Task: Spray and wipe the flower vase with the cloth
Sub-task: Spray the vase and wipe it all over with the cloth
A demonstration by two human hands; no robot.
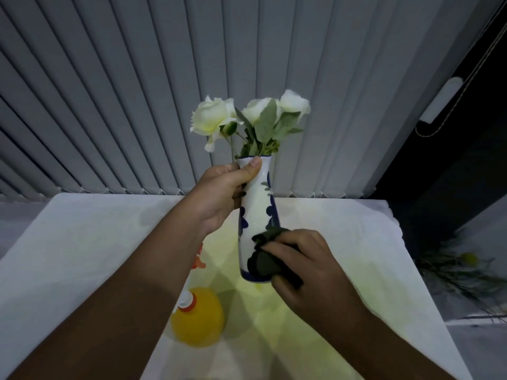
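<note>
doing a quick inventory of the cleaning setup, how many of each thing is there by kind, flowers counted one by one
vase: 1
white flowers: 3
dark cloth: 1
yellow spray bottle: 1
Total: 6
The left hand holds the vase by its neck; the right hand presses the cloth against its lower part.

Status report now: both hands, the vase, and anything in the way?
Left hand gripping vase neck, vase off table. Right hand pressing dark cloth on its lower body. Yellow spray bottle below, clear.
</note>
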